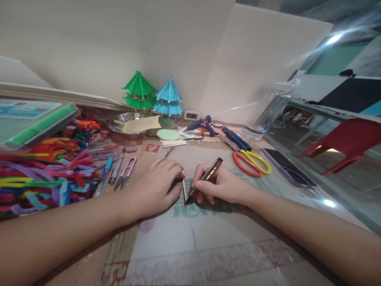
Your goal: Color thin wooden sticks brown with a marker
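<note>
My left hand (157, 186) rests on a flattened cardboard sheet (193, 238) and pinches a thin pale wooden stick (184, 189) held against the sheet. My right hand (218, 184) grips a brown marker pen (205, 179), tip down, touching the lower end of that stick. Both hands meet at the middle of the table.
A heap of coloured pipe cleaners (44, 171) fills the left. Thread snips (126, 171) and pens (110, 171) lie beside it. Orange-and-yellow scissors (251, 162), blue pliers (235, 139), a glue gun (201, 125) and a phone (287, 167) lie right. Green (139, 91) and blue (169, 97) paper pagodas stand behind a metal bowl (127, 121).
</note>
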`<action>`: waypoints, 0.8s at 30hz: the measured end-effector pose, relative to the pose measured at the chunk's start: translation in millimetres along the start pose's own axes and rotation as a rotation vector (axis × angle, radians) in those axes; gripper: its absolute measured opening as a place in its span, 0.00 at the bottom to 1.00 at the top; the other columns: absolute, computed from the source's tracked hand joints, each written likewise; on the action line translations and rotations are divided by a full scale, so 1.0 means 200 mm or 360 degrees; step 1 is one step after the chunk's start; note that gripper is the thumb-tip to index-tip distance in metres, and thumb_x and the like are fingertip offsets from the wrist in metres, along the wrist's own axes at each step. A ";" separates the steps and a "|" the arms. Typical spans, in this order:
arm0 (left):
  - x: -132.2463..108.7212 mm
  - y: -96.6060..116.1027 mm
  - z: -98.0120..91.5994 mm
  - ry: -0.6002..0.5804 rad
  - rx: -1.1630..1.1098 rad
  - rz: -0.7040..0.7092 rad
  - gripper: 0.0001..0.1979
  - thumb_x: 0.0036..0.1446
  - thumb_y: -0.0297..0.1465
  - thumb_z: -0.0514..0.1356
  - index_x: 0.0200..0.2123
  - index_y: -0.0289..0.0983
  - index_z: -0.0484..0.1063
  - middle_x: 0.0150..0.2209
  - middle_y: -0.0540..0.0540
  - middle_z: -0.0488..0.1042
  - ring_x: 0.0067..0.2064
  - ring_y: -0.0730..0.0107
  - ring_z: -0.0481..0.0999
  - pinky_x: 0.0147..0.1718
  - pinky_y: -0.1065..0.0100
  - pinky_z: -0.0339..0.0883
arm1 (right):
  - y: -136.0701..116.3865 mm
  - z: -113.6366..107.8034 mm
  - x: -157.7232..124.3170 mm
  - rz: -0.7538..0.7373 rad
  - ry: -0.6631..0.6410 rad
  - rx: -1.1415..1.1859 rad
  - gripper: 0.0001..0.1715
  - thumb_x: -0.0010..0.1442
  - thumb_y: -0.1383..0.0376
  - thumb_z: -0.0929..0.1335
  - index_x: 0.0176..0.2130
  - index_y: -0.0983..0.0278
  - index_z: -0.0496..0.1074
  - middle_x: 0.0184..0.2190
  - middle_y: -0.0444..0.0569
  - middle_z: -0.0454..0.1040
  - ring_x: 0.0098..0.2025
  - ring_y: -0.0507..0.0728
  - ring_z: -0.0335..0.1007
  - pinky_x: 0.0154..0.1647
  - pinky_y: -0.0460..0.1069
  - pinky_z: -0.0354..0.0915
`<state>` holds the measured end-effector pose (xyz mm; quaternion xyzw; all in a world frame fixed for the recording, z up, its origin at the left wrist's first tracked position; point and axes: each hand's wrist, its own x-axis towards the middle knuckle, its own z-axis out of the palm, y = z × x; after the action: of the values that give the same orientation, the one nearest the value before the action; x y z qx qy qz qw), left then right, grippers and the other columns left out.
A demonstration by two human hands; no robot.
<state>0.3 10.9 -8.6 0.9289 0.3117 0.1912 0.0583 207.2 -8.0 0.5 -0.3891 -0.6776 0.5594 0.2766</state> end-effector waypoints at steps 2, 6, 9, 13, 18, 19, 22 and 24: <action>0.00 0.00 0.00 0.0004 0.0002 -0.0004 0.06 0.60 0.29 0.52 0.39 0.37 0.66 0.45 0.41 0.71 0.49 0.56 0.69 0.50 0.51 0.63 | 0.00 0.00 0.00 0.0016 0.0001 -0.0012 0.18 0.52 0.55 0.71 0.29 0.63 0.63 0.19 0.40 0.72 0.15 0.45 0.59 0.14 0.40 0.56; 0.00 0.00 0.00 0.0015 0.0009 -0.0009 0.05 0.60 0.30 0.52 0.39 0.38 0.66 0.45 0.41 0.71 0.50 0.56 0.69 0.50 0.51 0.63 | 0.00 0.00 0.00 0.0039 0.0017 -0.0044 0.17 0.52 0.55 0.71 0.29 0.63 0.63 0.18 0.40 0.71 0.15 0.45 0.59 0.15 0.40 0.57; 0.00 0.00 0.00 0.0003 0.0003 -0.0003 0.05 0.60 0.30 0.52 0.39 0.37 0.66 0.45 0.41 0.71 0.49 0.56 0.69 0.50 0.50 0.63 | 0.00 0.00 0.00 0.0006 0.0097 -0.0069 0.14 0.54 0.57 0.69 0.29 0.63 0.63 0.18 0.40 0.71 0.15 0.45 0.59 0.15 0.41 0.57; 0.00 0.00 0.00 0.0005 -0.0007 0.0004 0.05 0.60 0.29 0.51 0.38 0.38 0.65 0.45 0.41 0.71 0.49 0.56 0.69 0.49 0.51 0.63 | 0.00 0.00 0.02 -0.0030 0.0286 -0.0093 0.12 0.56 0.58 0.67 0.30 0.63 0.62 0.17 0.39 0.70 0.14 0.46 0.60 0.15 0.42 0.56; 0.00 -0.01 0.00 0.0011 -0.0007 0.0012 0.05 0.61 0.30 0.51 0.38 0.37 0.65 0.44 0.41 0.70 0.49 0.56 0.69 0.49 0.51 0.63 | 0.00 0.00 0.03 -0.0024 0.0326 -0.0088 0.11 0.56 0.58 0.66 0.31 0.63 0.62 0.18 0.39 0.70 0.14 0.46 0.60 0.15 0.42 0.56; 0.00 -0.01 0.00 0.0011 -0.0008 0.0014 0.05 0.60 0.29 0.51 0.38 0.37 0.65 0.44 0.41 0.70 0.49 0.56 0.69 0.50 0.51 0.63 | 0.00 0.00 0.03 -0.0021 0.0324 -0.0086 0.12 0.56 0.58 0.66 0.31 0.62 0.62 0.18 0.39 0.70 0.14 0.46 0.60 0.15 0.42 0.56; 0.00 -0.01 0.00 0.0006 -0.0006 0.0007 0.05 0.60 0.29 0.52 0.38 0.37 0.65 0.45 0.41 0.70 0.49 0.56 0.68 0.50 0.51 0.63 | 0.00 0.00 0.02 -0.0005 0.0254 -0.0085 0.12 0.56 0.58 0.67 0.30 0.62 0.62 0.18 0.39 0.71 0.14 0.46 0.60 0.15 0.42 0.56; 0.00 0.00 0.00 -0.0001 -0.0006 -0.0012 0.05 0.60 0.29 0.52 0.39 0.37 0.65 0.45 0.41 0.70 0.49 0.56 0.68 0.50 0.51 0.62 | 0.00 0.00 0.02 -0.0001 0.0171 -0.0095 0.13 0.55 0.58 0.68 0.30 0.62 0.62 0.18 0.40 0.71 0.14 0.46 0.59 0.15 0.42 0.56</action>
<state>-0.2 11.4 -9.3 0.9277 0.3148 0.1914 0.0607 205.1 -5.4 0.5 -0.4265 -0.6783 0.5172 0.3009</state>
